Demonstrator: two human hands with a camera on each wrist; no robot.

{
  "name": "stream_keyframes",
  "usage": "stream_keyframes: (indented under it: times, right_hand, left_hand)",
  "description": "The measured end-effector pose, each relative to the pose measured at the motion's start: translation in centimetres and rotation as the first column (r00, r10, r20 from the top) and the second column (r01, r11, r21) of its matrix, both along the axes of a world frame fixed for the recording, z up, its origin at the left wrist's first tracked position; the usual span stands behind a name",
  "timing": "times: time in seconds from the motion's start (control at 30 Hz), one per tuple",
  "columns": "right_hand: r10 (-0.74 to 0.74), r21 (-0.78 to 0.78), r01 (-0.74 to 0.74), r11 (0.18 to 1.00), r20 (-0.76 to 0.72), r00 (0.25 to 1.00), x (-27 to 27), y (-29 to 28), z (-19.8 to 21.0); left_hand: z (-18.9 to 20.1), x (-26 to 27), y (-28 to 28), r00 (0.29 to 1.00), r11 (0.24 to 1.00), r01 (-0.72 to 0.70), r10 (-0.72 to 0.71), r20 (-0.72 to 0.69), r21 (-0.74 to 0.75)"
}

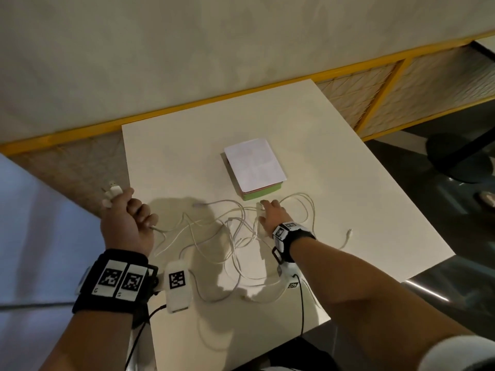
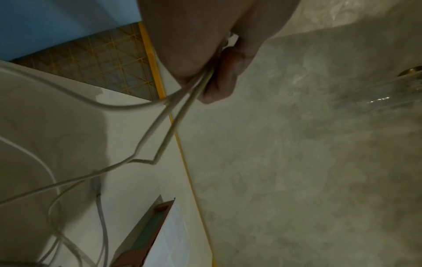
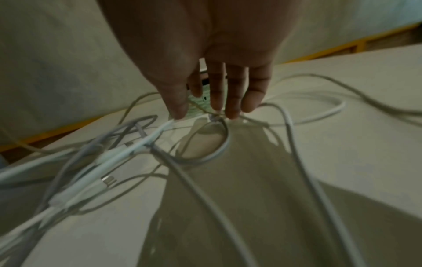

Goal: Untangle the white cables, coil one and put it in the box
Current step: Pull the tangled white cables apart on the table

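the left hand [image 1: 126, 220] is raised over the left edge of the table [image 1: 334, 162], with the fingers curled tight around white cable; a plug [image 1: 113, 189] sticks out at the top of the fist, and in the left wrist view two strands come out from under the curled fingers [image 2: 219, 79] and fall down to the table. the right hand [image 1: 272, 216] is flat and loose, fingers almost straight and pointing down, the tips touching the cables [image 1: 235, 236] just in front of the box [image 1: 254, 170]; it grips nothing. in the right wrist view the fingertips [image 3: 233, 112] press at a small knot where several strands cross. the cables lie in a loose tangle on the table between the two hands and near the front edge, and one free end [image 1: 349, 232] lies apart at the right. the box stands closed in the middle of the table, white on top with a green side, just behind the tangle.
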State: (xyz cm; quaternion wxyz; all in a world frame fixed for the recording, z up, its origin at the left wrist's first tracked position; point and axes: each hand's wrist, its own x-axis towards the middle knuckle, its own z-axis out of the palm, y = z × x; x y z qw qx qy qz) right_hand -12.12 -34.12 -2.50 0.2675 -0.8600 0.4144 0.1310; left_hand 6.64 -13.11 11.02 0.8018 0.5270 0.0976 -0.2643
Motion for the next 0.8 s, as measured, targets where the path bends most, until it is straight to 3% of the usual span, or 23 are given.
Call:
stream_keyframes:
  times: [0.23, 0.37, 0.5, 0.57, 0.8]
  right_hand:
    - [0.098, -0.086, -0.097, 0.992, 0.004, 0.995, -0.1, 0.1, -0.5]
    - [0.087, -0.109, -0.057, 0.992, 0.286, 0.954, -0.4, 0.9, 4.2]
    - [-0.067, 0.101, 0.004, 0.995, 0.629, 0.775, -1.1, 1.4, 11.1]
    - [-0.096, 0.134, 0.005, 0.991, 0.684, 0.723, -1.2, 1.2, 13.1]
    - [-0.044, 0.140, -0.043, 0.989, 0.560, 0.827, -4.2, 0.8, 16.9]
  left_hand:
    - [0.6, 0.4, 0.7, 0.999, 1.000, 0.023, -0.024, 0.031, 0.015]
    - [0.9, 0.5, 0.4, 0.998, 0.999, 0.028, -0.030, 0.049, 0.024]
    - [1.7, 0.3, -0.2, 0.998, 1.000, 0.019, -0.018, 0.058, -0.021]
    - [2.2, -0.1, -1.0, 0.998, 0.998, 0.041, -0.039, 0.057, -0.041]
    - [5.7, 0.0, -1.8, 0.989, 0.997, 0.004, 0.008, 0.150, -0.078]
